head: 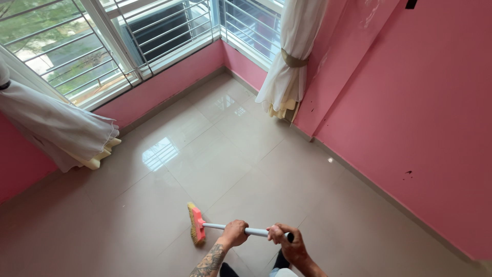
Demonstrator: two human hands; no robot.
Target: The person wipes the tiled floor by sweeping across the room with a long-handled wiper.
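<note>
Fingers [241, 229] of the left hand [234, 232] and right hand [287, 241] both wrapped around the broom handle [259, 232], brush head [196, 223] down on the glossy floor [215, 154] just beyond them, tiles ahead toward the curtains [287, 66] looking clean, no dust pile visible.

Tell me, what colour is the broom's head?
The broom head is pink with yellowish bristles, seen clearly in the head view.

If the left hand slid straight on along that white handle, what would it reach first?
Most likely the pink brush head with yellow bristles at the end of the white handle. The left hand grips the handle just behind it, with only bare handle between them.
</note>
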